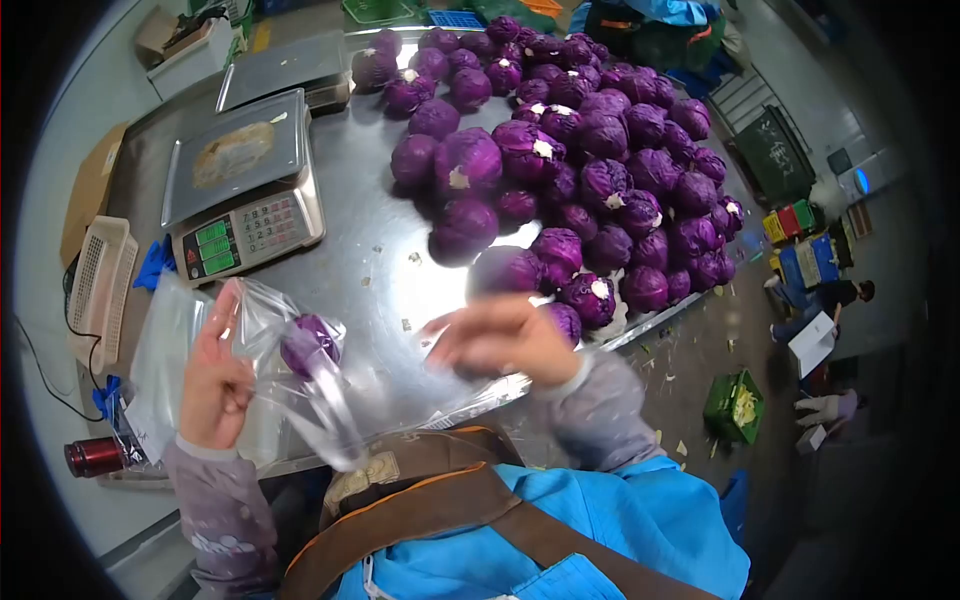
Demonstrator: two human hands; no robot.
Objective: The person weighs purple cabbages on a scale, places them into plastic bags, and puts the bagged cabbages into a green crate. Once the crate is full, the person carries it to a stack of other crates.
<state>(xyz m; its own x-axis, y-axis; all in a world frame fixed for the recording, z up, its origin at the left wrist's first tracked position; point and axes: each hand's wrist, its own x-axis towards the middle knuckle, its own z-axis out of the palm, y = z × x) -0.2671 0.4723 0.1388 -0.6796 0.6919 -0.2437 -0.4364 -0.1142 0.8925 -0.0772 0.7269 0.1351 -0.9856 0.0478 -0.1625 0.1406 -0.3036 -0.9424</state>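
My left hand [215, 385] is at the table's near left, one finger pointing up and the others curled against a clear plastic bag [265, 320]. A small red cabbage [311, 346] sits in or behind the clear film, just right of that hand. The bag's lower part is smeared by motion. My right hand [510, 340] hovers near the table's front edge, blurred, with its fingers stretched to the left and nothing visible in them. Just beyond it lies the nearest of a large heap of red cabbages [605, 180].
A digital scale [245, 190] stands at the left, with another weighing platform [285, 75] behind it. More plastic bags [165, 345], a white basket [100, 280] and a red-lidded jar [95, 457] line the left edge. A green crate [733, 407] is on the floor; people are at the far right.
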